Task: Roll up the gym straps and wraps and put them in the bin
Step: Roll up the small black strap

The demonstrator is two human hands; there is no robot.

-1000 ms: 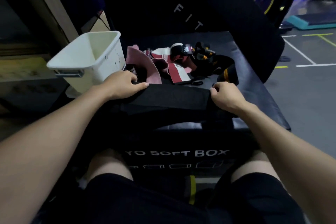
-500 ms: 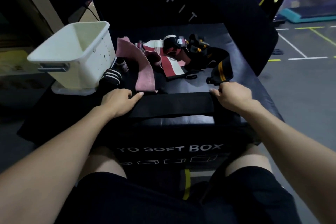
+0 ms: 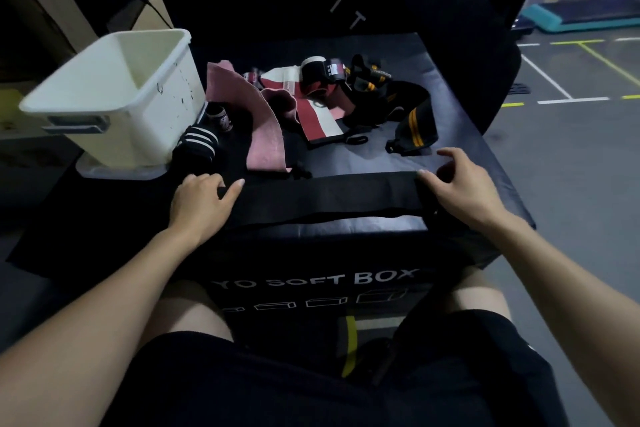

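— State of the wide black fabric wrap (image 3: 322,196)?

— Stretched flat across the near edge of the black padded plyo box (image 3: 460,135), touching both hands. Not yet rolled.

— And the left hand (image 3: 199,203)?

— Resting on the wrap's left end, fingers loosely curled over it, thumb straight along the top edge. Pinching or merely pressing: cannot tell.

— Right hand (image 3: 462,185)?

— On the right end, fingers spread and relaxed, fingertips lifted off the cloth's far edge. Pressing down rather than gripping, by the look of it.

— Anything in the white plastic bin (image 3: 145,104) at far left?

— Nothing visible inside; only part of the interior shown, though.

— Rolled already?

— Seemingly a black roll with white stripes (image 3: 197,146), touching the bin's wall, and a small dark roll (image 3: 216,116) just behind it. Still outside the bin.

— Left to do?

— Nearly everything. Loose pink band (image 3: 256,114), red-and-white wrap (image 3: 320,118), black strap with yellow stripes (image 3: 414,125), tangled beyond the black wrap. Early in the job, judging by that heap.
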